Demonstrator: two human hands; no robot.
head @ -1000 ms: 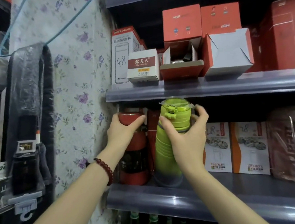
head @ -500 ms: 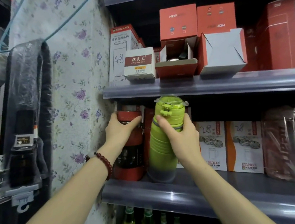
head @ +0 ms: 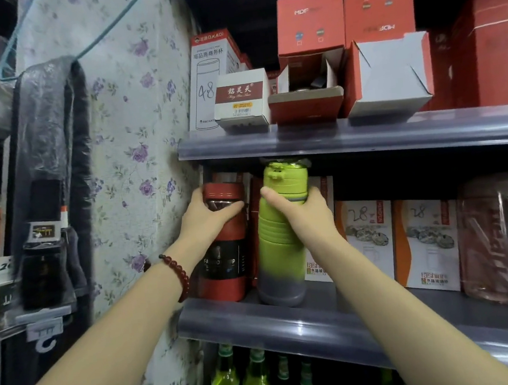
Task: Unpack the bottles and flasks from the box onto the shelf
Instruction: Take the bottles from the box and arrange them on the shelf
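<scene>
A red flask (head: 225, 256) with a black band stands at the left end of the middle grey shelf (head: 304, 320). My left hand (head: 209, 219) grips it just under its red cap. To its right stands a lime-green bottle (head: 280, 239) with a grey base and a flip lid, its top close under the upper shelf (head: 364, 135). My right hand (head: 305, 215) grips the green bottle's neck. The two containers stand side by side, nearly touching. The box they come from is out of view.
White-and-orange cartons (head: 404, 240) and a plastic-wrapped red item (head: 496, 241) fill the middle shelf to the right. Red and white boxes (head: 311, 55) crowd the upper shelf. Green glass bottles (head: 241, 380) stand below. A floral wall (head: 137, 141) borders the left.
The green bottle has gone deeper onto the shelf, its lid now under the upper shelf's edge. My right hand's fingers have closed round its neck. The left hand stays on the red flask.
</scene>
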